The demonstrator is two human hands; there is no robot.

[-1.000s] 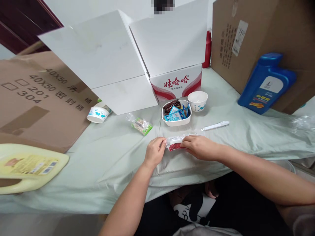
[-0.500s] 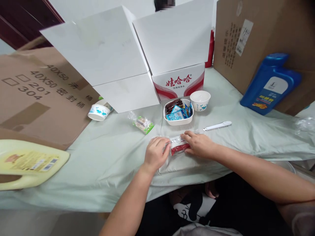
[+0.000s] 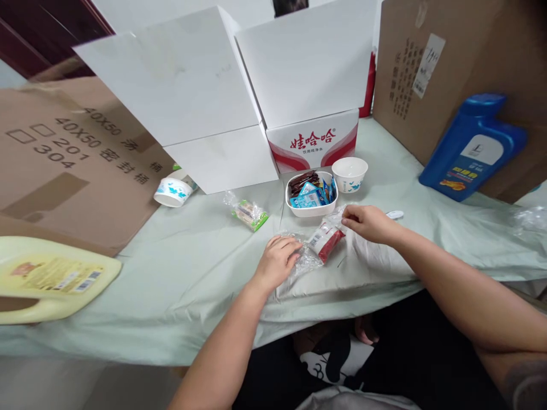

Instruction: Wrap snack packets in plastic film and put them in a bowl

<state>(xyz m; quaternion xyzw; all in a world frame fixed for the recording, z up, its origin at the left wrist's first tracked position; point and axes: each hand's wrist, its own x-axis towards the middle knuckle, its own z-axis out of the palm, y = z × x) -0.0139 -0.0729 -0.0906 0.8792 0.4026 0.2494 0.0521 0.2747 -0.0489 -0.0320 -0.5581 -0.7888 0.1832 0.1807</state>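
Right hand (image 3: pixel 367 222): right of centre, thumb and fingertips pinching clear wrapping (image 3: pixel 308 263) near the packet's upper right end.
Left hand (image 3: pixel 277 259): palm down just below centre, fingers bent and close together over the wrapping's left part (whether they grip it, cannot tell).
Red-and-white packet (image 3: pixel 327 242): between the two hands, just below and right of centre, slanting up to the right; barcode on its white part.
White knife (image 3: pixel 395 214): right of centre, on the cloth, mostly hidden behind the right hand.
White tub (image 3: pixel 311 213): above the packet; holds dark brown packets (image 3: pixel 301 183) and blue sachets (image 3: pixel 308 199).
Paper bowl (image 3: pixel 351 171): upright, just right of the tub (blue leaf print).
Green-trimmed snack pack (image 3: pixel 249 214): left of the tub, in clear film.
Second paper bowl (image 3: pixel 171 192): left of centre, tipped on its side.
White boxes (image 3: pixel 179 85): upper centre, one bearing red lettering.
Yellow jug (image 3: pixel 55 285): lower left, lying down, cut by the frame edge.
Blue bottle (image 3: pixel 474 148): right side, standing, before a brown carton (image 3: pixel 410 68).
Second carton (image 3: pixel 68 165): left side, printed "40X50".
Cloth (image 3: pixel 183 273): pale green, wrinkled, under all the small goods.
Another person (image 3: pixel 290 5): top edge, dark hair only.
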